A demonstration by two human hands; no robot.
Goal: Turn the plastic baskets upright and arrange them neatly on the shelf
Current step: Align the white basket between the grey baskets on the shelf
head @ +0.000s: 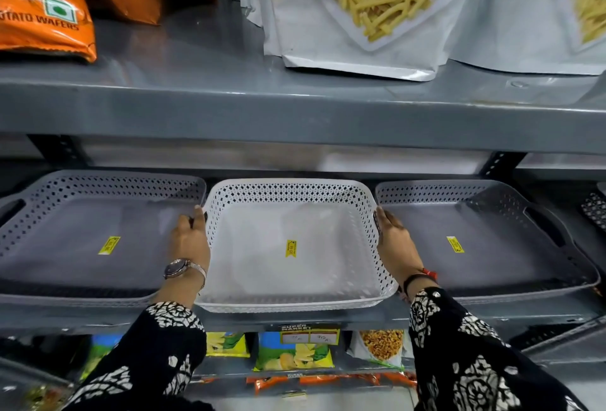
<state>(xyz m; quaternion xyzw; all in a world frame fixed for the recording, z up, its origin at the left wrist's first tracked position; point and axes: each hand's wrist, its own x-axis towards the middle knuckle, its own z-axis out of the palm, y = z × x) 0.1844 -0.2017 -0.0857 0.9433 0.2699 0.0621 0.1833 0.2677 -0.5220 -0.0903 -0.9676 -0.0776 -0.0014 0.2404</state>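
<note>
A white perforated plastic basket (292,304) stands upright in the middle of the grey shelf (295,320), a yellow price sticker on its floor. My left hand (190,240) grips its left wall and my right hand (395,243) grips its right wall. A grey basket (82,184) stands upright to the left and another grey basket (475,194) upright to the right, each with a yellow sticker inside. All three sit side by side, rims nearly touching.
The shelf above (295,115) hangs low over the baskets and carries orange wafer bags (42,10) and white snack pouches (354,14). Snack packets (295,355) fill the shelf below. A dark perforated item (595,210) shows at the far right.
</note>
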